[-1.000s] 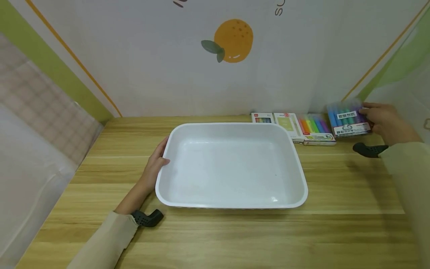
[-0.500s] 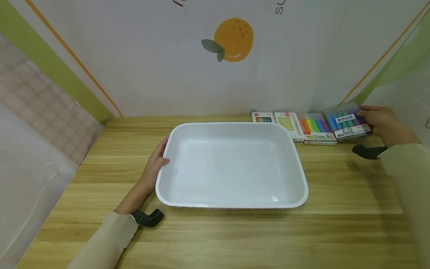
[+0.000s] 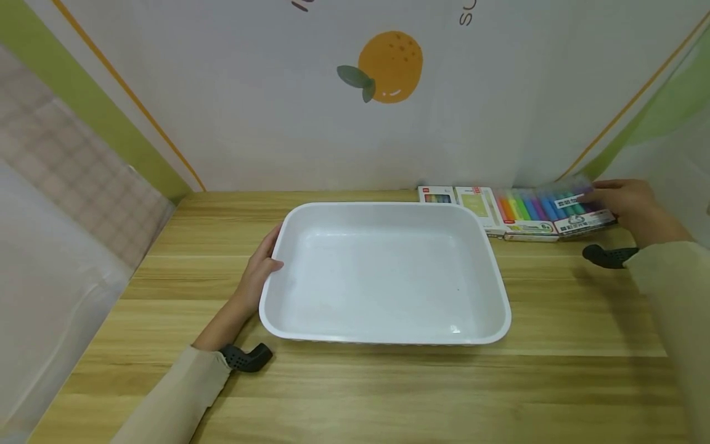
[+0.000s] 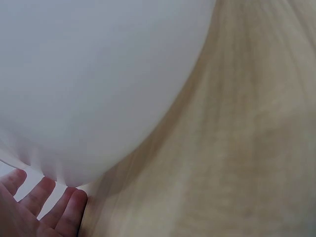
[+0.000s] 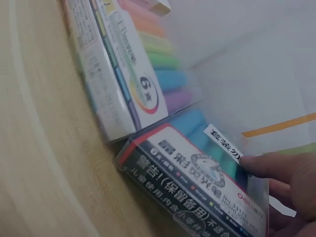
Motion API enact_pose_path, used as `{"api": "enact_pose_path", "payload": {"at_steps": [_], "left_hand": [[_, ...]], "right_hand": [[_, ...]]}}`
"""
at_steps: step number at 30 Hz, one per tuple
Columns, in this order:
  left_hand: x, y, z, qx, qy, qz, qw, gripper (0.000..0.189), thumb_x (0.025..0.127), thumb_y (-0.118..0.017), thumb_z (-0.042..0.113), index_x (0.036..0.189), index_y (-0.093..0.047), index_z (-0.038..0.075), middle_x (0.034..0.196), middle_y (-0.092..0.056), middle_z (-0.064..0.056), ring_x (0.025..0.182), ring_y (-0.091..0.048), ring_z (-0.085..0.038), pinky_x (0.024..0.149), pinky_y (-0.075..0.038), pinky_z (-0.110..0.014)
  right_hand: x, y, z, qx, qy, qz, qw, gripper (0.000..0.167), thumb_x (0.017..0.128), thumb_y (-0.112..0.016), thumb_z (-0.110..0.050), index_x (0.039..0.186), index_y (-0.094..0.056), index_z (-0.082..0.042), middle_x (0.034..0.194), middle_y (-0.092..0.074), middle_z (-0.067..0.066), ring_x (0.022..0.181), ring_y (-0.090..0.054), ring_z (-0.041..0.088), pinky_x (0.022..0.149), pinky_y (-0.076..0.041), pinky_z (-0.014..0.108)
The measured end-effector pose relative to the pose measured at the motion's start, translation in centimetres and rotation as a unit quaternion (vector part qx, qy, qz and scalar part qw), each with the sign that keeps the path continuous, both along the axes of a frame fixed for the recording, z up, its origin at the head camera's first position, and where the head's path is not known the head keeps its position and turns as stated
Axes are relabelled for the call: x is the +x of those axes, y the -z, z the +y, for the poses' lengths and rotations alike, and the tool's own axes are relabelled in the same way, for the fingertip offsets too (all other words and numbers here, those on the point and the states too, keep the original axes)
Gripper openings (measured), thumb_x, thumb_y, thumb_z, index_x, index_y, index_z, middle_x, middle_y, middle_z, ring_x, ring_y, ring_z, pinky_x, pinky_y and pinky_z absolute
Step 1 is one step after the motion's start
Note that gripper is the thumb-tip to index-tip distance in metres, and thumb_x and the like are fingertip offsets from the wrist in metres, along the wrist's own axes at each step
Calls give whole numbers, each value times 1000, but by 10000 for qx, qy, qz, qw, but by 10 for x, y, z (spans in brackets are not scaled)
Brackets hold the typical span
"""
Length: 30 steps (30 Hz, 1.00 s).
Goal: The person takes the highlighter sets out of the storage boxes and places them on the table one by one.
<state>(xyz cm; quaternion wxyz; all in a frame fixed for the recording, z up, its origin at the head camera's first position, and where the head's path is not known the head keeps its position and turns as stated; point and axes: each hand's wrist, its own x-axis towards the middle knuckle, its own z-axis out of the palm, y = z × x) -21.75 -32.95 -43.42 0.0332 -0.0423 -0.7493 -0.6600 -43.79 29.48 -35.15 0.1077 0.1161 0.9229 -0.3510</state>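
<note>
A large white plastic tray (image 3: 383,283) lies on the wooden table, and my left hand (image 3: 257,274) holds its left side, thumb over the rim. In the left wrist view, fingertips (image 4: 42,185) of that hand touch the tray's outer wall (image 4: 108,89). At the back right, my right hand (image 3: 638,203) grips a clear pack of highlighters (image 3: 583,222) by its right end. The right wrist view shows the thumb (image 5: 261,167) on top of this pack (image 5: 182,173), with blue and green pens inside. Its left edge sits against another highlighter pack (image 5: 133,79).
Along the back wall, the rainbow highlighter pack (image 3: 524,214), a white-and-green box (image 3: 478,206) and a smaller white box (image 3: 436,193) stand in a row; the tray's far rim partly covers the boxes. The wooden tabletop (image 3: 388,394) extends in front of the tray.
My right hand has lowered the highlighter pack and brought it left, up against the rainbow pack. The left hand and the tray have stayed put, while the head view has shifted slightly.
</note>
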Motion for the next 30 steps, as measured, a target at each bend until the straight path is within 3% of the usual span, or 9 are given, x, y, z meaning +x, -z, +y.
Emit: {"api": "enact_pose_path", "payload": {"at_steps": [3,6,8,12,13,16,19,23,30], "left_hand": [[1,-1,0,10,-22,-14,10000,78,87,-36,4,162,-18,9,170,-17,-11,151,-26,-38,97,-45,-11],[1,-1,1,39,-22,-15,10000,78,87,-35,3,162,-18,9,170,-17,-10,151,-26,-38,97,-45,-11],[1,-1,1,57,-8,-11,10000,78,87,-35,3,163,-17,9,170,-17,-10,151,-26,-38,97,-45,-11],[1,-1,1,60,22,14,10000,78,87,-35,3,162,-17,8,170,-17,-11,151,-25,-38,97,-45,-12],[1,-1,1,75,30,20,10000,78,87,-35,3,162,-17,8,170,-17,-11,151,-25,-38,97,-45,-12],[1,-1,1,92,25,20,10000,78,87,-35,3,162,-18,8,170,-17,-11,151,-25,-38,97,-45,-11],[1,-1,0,105,15,22,9999,78,87,-35,3,162,-18,8,170,-17,-10,151,-25,-38,97,-45,-11],[0,-1,0,129,39,27,9999,78,87,-35,3,162,-17,8,170,-17,-10,152,-24,-38,98,-44,-11],[-1,1,1,202,48,-10,9998,78,87,-36,3,162,-18,9,170,-18,-9,151,-26,-37,98,-45,-11]], "right_hand": [[-1,2,-1,354,-193,27,9992,90,94,-61,-51,157,-27,3,154,-32,32,111,-48,33,73,-50,33],[-1,3,-2,577,-283,47,9979,87,95,-58,-50,156,-27,5,162,-14,37,129,-32,50,82,-47,43],[0,4,-4,552,-226,66,9982,85,96,-58,-47,155,-27,5,162,-11,37,135,-27,50,83,-46,40],[1,5,-6,575,-206,120,9981,80,97,-58,-40,154,-28,8,159,-17,39,129,-31,48,74,-43,27],[2,6,-6,609,-237,143,9978,79,98,-57,-38,154,-27,9,158,-19,40,128,-32,48,74,-43,28],[3,7,-8,719,-369,159,9966,80,98,-55,-40,154,-25,10,156,-20,42,132,-30,55,91,-47,50],[4,7,-10,799,-479,199,9955,80,99,-53,-40,154,-24,11,156,-20,42,138,-26,58,108,-35,65],[5,11,-9,713,-514,235,9959,79,100,-52,-39,154,-23,11,157,-18,42,140,-22,59,114,-29,66],[4,16,-11,507,-301,174,9981,78,101,-49,-39,155,-20,9,159,-16,40,142,-24,55,113,-32,63]]}}
